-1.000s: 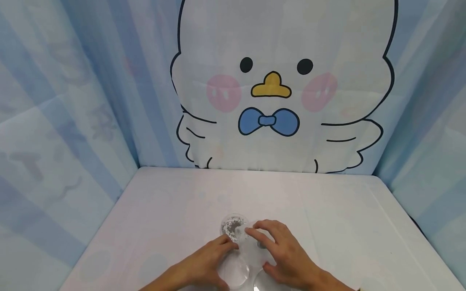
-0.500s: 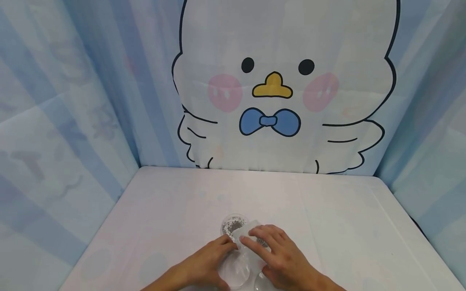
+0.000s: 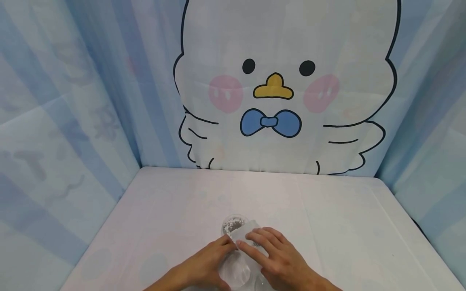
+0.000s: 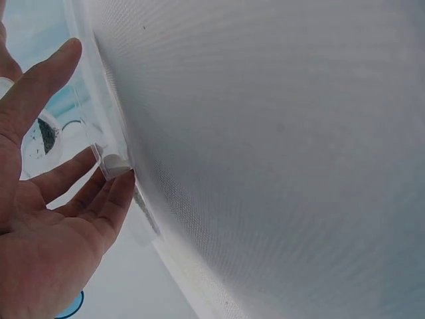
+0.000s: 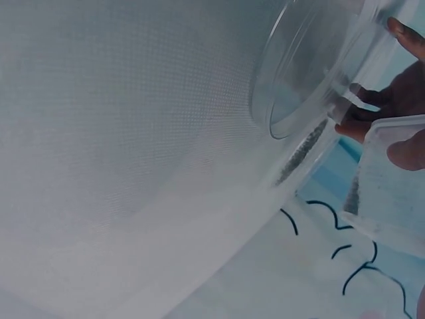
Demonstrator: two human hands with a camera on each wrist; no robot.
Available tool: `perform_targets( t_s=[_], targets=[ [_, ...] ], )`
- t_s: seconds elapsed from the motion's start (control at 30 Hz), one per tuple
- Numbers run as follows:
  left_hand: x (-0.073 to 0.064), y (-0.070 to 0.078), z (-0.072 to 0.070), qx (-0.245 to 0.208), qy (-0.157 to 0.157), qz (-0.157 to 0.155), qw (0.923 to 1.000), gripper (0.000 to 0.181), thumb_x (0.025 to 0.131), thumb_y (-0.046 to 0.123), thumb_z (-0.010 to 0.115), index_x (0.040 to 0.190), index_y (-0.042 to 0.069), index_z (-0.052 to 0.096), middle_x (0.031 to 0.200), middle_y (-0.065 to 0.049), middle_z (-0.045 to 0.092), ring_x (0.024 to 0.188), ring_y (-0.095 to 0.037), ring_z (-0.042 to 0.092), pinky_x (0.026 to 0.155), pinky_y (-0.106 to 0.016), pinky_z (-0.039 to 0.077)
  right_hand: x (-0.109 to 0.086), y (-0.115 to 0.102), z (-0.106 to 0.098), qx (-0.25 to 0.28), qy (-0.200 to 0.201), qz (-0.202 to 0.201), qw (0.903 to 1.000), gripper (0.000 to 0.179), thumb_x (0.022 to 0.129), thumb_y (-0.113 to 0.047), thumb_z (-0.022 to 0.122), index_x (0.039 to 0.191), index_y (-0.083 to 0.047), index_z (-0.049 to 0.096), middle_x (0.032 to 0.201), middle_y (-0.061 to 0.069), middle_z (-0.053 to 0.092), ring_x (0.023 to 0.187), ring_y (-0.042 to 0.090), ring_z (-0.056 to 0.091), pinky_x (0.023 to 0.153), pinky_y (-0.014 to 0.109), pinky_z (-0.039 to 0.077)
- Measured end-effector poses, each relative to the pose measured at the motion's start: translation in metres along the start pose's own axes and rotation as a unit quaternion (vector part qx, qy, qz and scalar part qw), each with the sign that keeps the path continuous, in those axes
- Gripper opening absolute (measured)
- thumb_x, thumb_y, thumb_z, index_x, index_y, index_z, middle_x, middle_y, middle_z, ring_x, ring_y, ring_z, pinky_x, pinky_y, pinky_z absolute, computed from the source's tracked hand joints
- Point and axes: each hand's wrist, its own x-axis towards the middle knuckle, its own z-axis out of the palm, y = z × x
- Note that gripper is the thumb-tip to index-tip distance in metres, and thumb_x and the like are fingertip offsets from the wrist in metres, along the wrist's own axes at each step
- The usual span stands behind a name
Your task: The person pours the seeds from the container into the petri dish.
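Note:
My left hand curves round a clear round container standing on the table, thumb on the near side and fingers at the far side. A little white material shows inside its wall in the left wrist view. My right hand grips a translucent container, tilted above the left one. Dark granules lie gathered in its lower corner. Whether any are falling out is too blurred to tell. Just beyond the hands stands a round clear container with grey and white granules.
Another clear round container stands near my right wrist, partly hidden by that hand in the head view. White cloth covers the table. Printed curtains close off the back and both sides.
My right hand has shifted slightly left, tipping its container further over so that its pale side shows. The left hand and its container have stayed put.

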Motion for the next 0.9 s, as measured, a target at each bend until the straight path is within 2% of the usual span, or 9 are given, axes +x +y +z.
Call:
perform_targets(
  t_s=[0.13, 0.2, 0.3, 0.37, 0.47, 0.5, 0.57, 0.73, 0.9],
  targets=[
    [-0.001, 0.010, -0.009, -0.002, 0.000, 0.005, 1.0000, 0.091, 0.067, 0.050, 0.097, 0.140, 0.009, 0.061, 0.121, 0.009, 0.054, 0.105, -0.002, 0.055, 0.089, -0.024, 0.055, 0.003, 0.000, 0.002, -0.006, 0.023, -0.021, 0.9995, 0.047, 0.103, -0.009, 0.035, 0.137, -0.012, 0.068, 0.123, 0.006, 0.069, 0.113, 0.023, 0.064, 0.102, 0.039, 0.045],
    [0.000, 0.024, -0.020, -0.002, -0.012, -0.010, 0.9999, 0.091, 0.066, 0.045, 0.099, 0.140, 0.008, 0.061, 0.119, 0.008, 0.054, 0.104, -0.002, 0.054, 0.088, -0.023, 0.054, 0.005, 0.000, 0.002, -0.007, 0.032, -0.030, 0.9990, 0.044, 0.105, -0.009, 0.037, 0.136, -0.011, 0.068, 0.122, 0.007, 0.069, 0.111, 0.024, 0.064, 0.100, 0.039, 0.046],
    [0.000, 0.030, -0.024, -0.004, -0.013, -0.020, 0.9997, 0.095, 0.065, 0.043, 0.100, 0.144, 0.010, 0.058, 0.128, 0.008, 0.055, 0.112, -0.004, 0.056, 0.093, -0.024, 0.055, 0.007, -0.001, 0.002, -0.008, 0.040, -0.038, 0.9984, 0.039, 0.108, -0.011, 0.040, 0.135, -0.010, 0.069, 0.121, 0.007, 0.070, 0.109, 0.023, 0.065, 0.099, 0.039, 0.047],
    [0.001, 0.040, -0.030, -0.009, -0.026, -0.042, 0.9988, 0.098, 0.065, 0.038, 0.101, 0.147, 0.010, 0.056, 0.138, 0.004, 0.055, 0.121, -0.008, 0.056, 0.101, -0.027, 0.054, 0.008, -0.001, 0.002, -0.008, 0.041, -0.042, 0.9982, 0.037, 0.109, -0.013, 0.042, 0.135, -0.010, 0.069, 0.120, 0.008, 0.070, 0.109, 0.023, 0.065, 0.099, 0.039, 0.047],
    [0.001, 0.039, -0.030, -0.012, -0.026, -0.037, 0.9989, 0.101, 0.066, 0.037, 0.100, 0.150, 0.009, 0.053, 0.148, -0.001, 0.053, 0.130, -0.015, 0.056, 0.106, -0.032, 0.053, 0.007, -0.002, 0.003, -0.008, 0.038, -0.042, 0.9983, 0.036, 0.110, -0.015, 0.043, 0.135, -0.010, 0.068, 0.121, 0.008, 0.070, 0.110, 0.022, 0.064, 0.100, 0.039, 0.047],
    [0.002, 0.046, -0.035, -0.012, -0.033, -0.044, 0.9984, 0.101, 0.066, 0.035, 0.100, 0.151, 0.008, 0.053, 0.150, -0.003, 0.052, 0.132, -0.017, 0.055, 0.107, -0.033, 0.053, 0.007, -0.002, 0.003, -0.008, 0.038, -0.042, 0.9984, 0.036, 0.111, -0.015, 0.043, 0.136, -0.010, 0.068, 0.121, 0.008, 0.070, 0.111, 0.022, 0.064, 0.100, 0.039, 0.047],
    [0.002, 0.048, -0.036, -0.011, -0.034, -0.044, 0.9984, 0.101, 0.067, 0.035, 0.100, 0.151, 0.007, 0.052, 0.151, -0.004, 0.052, 0.133, -0.018, 0.055, 0.107, -0.034, 0.053, 0.007, -0.003, 0.003, -0.005, 0.035, -0.041, 0.9985, 0.036, 0.111, -0.016, 0.042, 0.136, -0.010, 0.068, 0.121, 0.008, 0.070, 0.112, 0.022, 0.064, 0.101, 0.039, 0.046],
    [0.003, 0.052, -0.039, -0.011, -0.039, -0.063, 0.9972, 0.100, 0.065, 0.034, 0.101, 0.150, 0.011, 0.054, 0.150, 0.000, 0.052, 0.133, -0.015, 0.054, 0.110, -0.033, 0.051, 0.006, -0.004, 0.003, -0.007, 0.028, -0.042, 0.9987, 0.036, 0.112, -0.020, 0.043, 0.137, -0.010, 0.068, 0.121, 0.007, 0.071, 0.113, 0.021, 0.063, 0.103, 0.039, 0.045],
    [0.003, 0.052, -0.038, -0.002, -0.035, -0.061, 0.9975, 0.098, 0.063, 0.035, 0.101, 0.148, 0.014, 0.056, 0.146, 0.004, 0.054, 0.131, -0.013, 0.055, 0.110, -0.032, 0.050, 0.005, -0.006, 0.002, -0.013, 0.020, -0.046, 0.9986, 0.038, 0.112, -0.029, 0.046, 0.137, -0.011, 0.068, 0.123, 0.006, 0.070, 0.114, 0.020, 0.063, 0.104, 0.038, 0.045]
  ],
)
